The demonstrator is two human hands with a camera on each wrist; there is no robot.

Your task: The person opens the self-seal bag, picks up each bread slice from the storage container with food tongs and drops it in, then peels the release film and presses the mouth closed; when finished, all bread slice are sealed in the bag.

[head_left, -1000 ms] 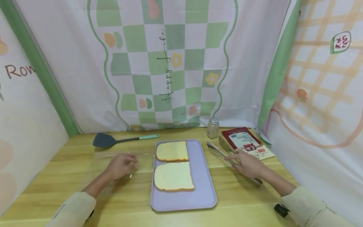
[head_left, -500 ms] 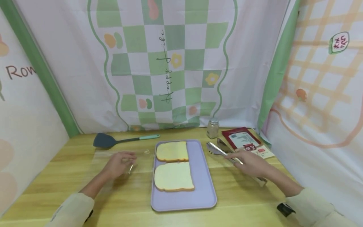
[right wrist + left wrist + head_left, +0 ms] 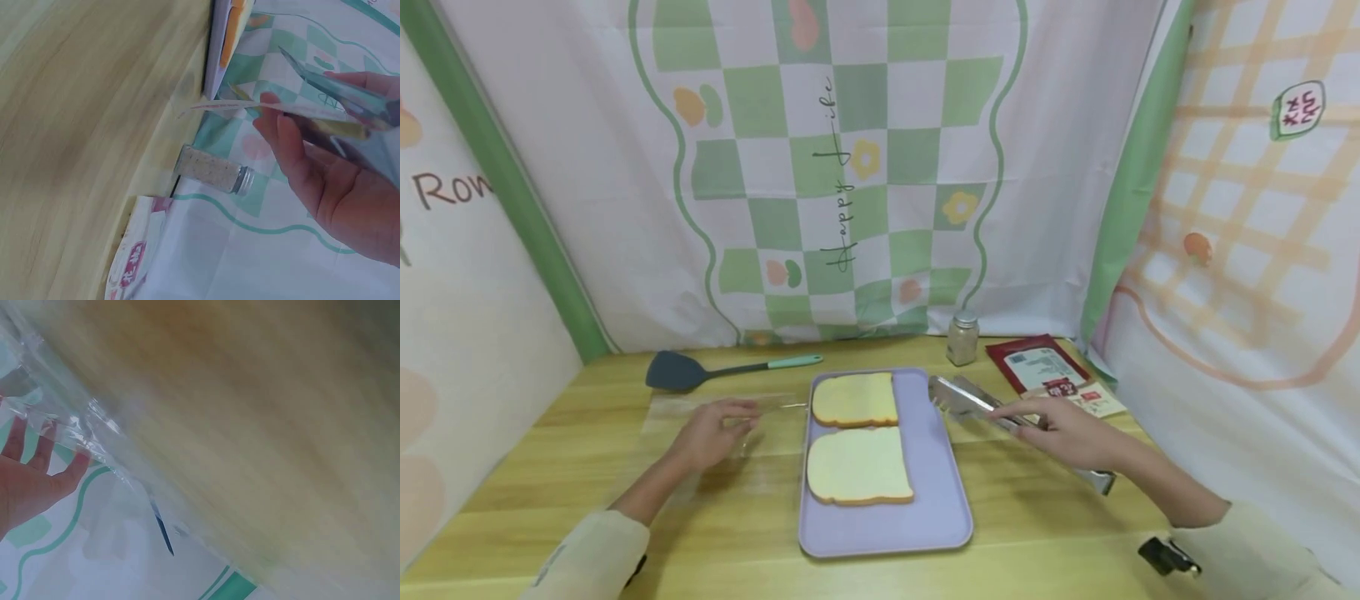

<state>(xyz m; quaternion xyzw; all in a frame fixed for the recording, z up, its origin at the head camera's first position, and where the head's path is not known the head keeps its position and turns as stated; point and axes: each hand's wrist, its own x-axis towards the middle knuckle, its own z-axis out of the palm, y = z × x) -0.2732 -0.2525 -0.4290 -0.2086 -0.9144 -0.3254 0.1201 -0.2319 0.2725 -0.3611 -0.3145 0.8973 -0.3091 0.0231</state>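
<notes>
My left hand (image 3: 718,433) is left of the tray and pinches a clear plastic bag (image 3: 94,425); in the left wrist view its fingertips meet the bag's crinkled edge. My right hand (image 3: 1063,429) grips metal tongs (image 3: 966,396) around the middle, thumb and fingers on the arms. The toothed tips of the tongs point left, near the far right corner of the purple tray (image 3: 932,525). On that tray lie two bread slices, a far one (image 3: 853,400) and a near one (image 3: 859,467), side by side along its left half. In the right wrist view the tongs (image 3: 350,94) look blurred.
A dark spatula (image 3: 677,372) with a mint handle lies at the back left. A glass jar (image 3: 962,340) of pale grains with a metal lid stands behind the tongs. Right of it lies a red and white packet (image 3: 1041,367). Printed cloth hangs behind the table.
The tongs in my right hand have come up off the table's right side, and their tips have swung left to the tray's edge. My left hand with the bag has barely moved.
</notes>
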